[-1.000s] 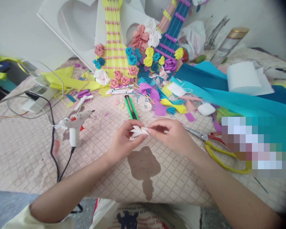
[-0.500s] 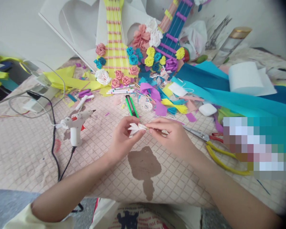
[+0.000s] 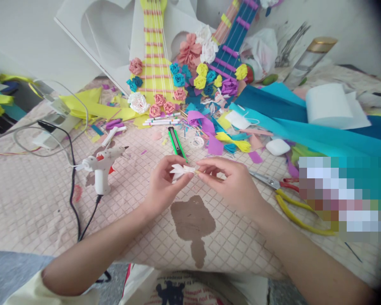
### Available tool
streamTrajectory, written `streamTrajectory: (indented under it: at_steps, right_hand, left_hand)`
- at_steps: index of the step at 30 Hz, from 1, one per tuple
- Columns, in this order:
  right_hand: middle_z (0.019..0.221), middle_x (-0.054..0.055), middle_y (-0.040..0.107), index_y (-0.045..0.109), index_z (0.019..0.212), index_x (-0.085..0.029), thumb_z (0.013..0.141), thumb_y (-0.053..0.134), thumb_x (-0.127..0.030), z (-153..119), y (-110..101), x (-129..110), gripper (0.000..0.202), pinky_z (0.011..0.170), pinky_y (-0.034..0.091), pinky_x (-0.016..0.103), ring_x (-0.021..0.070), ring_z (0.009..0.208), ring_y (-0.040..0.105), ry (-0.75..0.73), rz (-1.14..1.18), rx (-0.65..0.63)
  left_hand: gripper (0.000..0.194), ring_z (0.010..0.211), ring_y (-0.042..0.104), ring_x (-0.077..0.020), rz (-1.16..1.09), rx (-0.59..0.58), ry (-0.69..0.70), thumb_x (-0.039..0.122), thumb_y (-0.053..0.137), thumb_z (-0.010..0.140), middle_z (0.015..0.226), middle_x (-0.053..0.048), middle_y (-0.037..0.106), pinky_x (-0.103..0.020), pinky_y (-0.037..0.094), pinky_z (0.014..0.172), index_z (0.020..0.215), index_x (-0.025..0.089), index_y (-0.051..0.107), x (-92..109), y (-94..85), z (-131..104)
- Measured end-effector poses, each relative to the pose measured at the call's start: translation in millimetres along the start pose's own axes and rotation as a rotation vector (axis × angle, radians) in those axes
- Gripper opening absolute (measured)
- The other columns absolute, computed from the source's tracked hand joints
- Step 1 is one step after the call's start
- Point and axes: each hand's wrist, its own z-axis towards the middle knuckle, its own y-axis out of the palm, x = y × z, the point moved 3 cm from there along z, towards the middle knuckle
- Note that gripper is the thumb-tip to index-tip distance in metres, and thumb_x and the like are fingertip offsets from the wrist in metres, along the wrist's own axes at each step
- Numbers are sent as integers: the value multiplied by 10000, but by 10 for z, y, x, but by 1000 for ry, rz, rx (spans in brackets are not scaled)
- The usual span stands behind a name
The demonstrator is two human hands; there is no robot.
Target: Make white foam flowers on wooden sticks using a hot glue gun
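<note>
My left hand (image 3: 168, 182) is closed, with thumb and fingers pinching a small white paper flower (image 3: 178, 170). Its pointed petals fan out to the left, and its narrow base points right. Against that base, my right hand (image 3: 230, 180) pinches a thin wooden stick (image 3: 197, 172), mostly hidden by the fingers. Both hands are just above the table, fingertips almost meeting. Right behind them lies a green utility knife (image 3: 176, 143). Scissors (image 3: 269, 181) with red and yellow handles rest to the right of my right hand.
A white glue gun (image 3: 102, 169) with a black cord stands at left. Behind are a yellow paper guitar (image 3: 154, 51) with paper roses and a blue one (image 3: 230, 48). Paper scraps, teal crepe paper (image 3: 305, 137) and a white roll (image 3: 330, 106) cover the back right. A brown patch marks the tablecloth.
The right fingers have shifted slightly at the flower's base, and less of the stick shows behind them. My left hand keeps its hold. The view has moved a little.
</note>
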Motion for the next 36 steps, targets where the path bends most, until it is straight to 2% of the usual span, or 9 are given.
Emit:
streamTrajectory:
  at_steps: [5, 12, 18, 30, 36]
  right_hand:
    - [818, 25, 706, 674, 883, -193, 739, 619, -160, 18, -34, 1, 158, 592, 532, 237, 137, 688, 639, 10, -1, 18]
    - [813, 19, 704, 675, 874, -203, 733, 626, -159, 5, -35, 10, 155, 579, 531, 235, 132, 673, 630, -1, -11, 30]
    - [821, 19, 708, 673, 881, -195, 746, 609, -150, -3, -37, 19, 156, 614, 530, 247, 132, 686, 635, 0, -17, 43]
    - [831, 18, 705, 665, 879, -211, 746, 612, -151, -1, -25, -11, 155, 616, 535, 264, 134, 666, 629, -70, -66, 45]
    - [859, 21, 709, 668, 890, -206, 762, 604, -160, -5, -36, -2, 149, 638, 548, 258, 134, 699, 641, -72, -71, 49]
  left_hand:
    - [245, 683, 540, -94, -27, 33, 2, 199, 696, 685, 845, -1, 562, -224, 450, 621, 874, 192, 540, -6, -15, 2]
    - [229, 717, 552, -112, 17, 26, 3, 218, 696, 687, 841, -14, 579, -233, 462, 636, 863, 186, 553, -2, -23, 7]
    - [249, 649, 539, -92, -9, 28, -3, 226, 700, 685, 830, -1, 580, -222, 452, 595, 886, 194, 557, -9, -22, -1]
    - [249, 793, 589, -144, 20, 2, 3, 228, 704, 682, 905, -39, 631, -267, 478, 705, 905, 184, 602, -4, -29, -1]
    - [198, 691, 565, -119, 29, -27, -31, 244, 703, 688, 818, -20, 638, -242, 463, 628, 866, 187, 635, -5, -30, -2]
